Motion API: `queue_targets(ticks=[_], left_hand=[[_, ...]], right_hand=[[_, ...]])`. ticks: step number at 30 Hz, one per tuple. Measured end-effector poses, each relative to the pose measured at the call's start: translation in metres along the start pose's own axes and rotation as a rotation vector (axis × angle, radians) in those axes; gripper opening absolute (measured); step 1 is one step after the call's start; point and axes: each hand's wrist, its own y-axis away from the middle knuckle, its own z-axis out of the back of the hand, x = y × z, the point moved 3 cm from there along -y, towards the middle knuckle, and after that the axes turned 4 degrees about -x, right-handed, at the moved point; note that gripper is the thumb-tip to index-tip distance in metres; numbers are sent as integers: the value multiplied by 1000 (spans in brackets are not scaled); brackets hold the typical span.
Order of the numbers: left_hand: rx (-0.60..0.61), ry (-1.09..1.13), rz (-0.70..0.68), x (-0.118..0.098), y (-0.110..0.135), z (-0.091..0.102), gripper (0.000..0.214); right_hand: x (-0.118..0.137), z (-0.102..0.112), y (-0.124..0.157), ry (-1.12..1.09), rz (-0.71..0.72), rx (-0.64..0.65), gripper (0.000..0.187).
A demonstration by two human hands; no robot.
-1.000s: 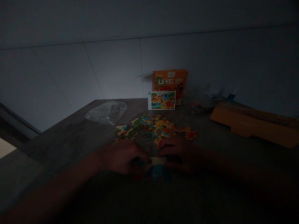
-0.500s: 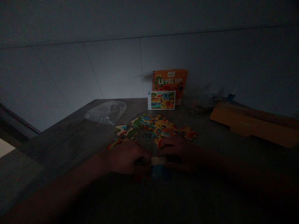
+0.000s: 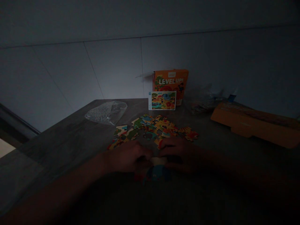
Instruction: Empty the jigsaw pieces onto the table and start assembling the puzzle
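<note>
Close to me, in dim light, lie joined jigsaw pieces [image 3: 157, 172] with a blue figure and a pale top edge. At their left side my left hand [image 3: 131, 156] is closed, its fingers curled and pinching the edge. My right hand [image 3: 181, 153] grips the right side, thumb below and index finger above. Shadow hides the exact contact of the fingertips. Just beyond both hands spreads a heap of loose jigsaw pieces [image 3: 164, 126], colourful and partly overlapping.
A picture card [image 3: 163, 100] leans on an orange "LEVEL UP!" box [image 3: 172, 76] by the wall. To the left lies a clear plastic bag [image 3: 107, 112]. An orange cardboard tray [image 3: 253, 123] and another clear bag [image 3: 202, 104] are on the right of the grey table [image 3: 77, 125].
More of the blue figure shows between my hands now, and the pieces there seem to fit closer together. Both hands have barely shifted. The heap is unchanged.
</note>
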Motion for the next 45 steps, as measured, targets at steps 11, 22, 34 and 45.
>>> queue_targets(ticks=[11, 22, 34, 45], left_hand=[[-9, -37, 21, 4, 0, -2, 19], [-95, -183, 132, 1, -2, -12, 18], [-243, -615, 861, 76, 32, 43, 40], [-260, -399, 787, 123, 43, 30, 36]], right_hand=[[3, 2, -2, 8, -14, 13, 26], [-1, -3, -2, 62, 10, -7, 24], [4, -1, -4, 191, 73, -38, 20], [-1, 1, 3, 228, 60, -66, 16]])
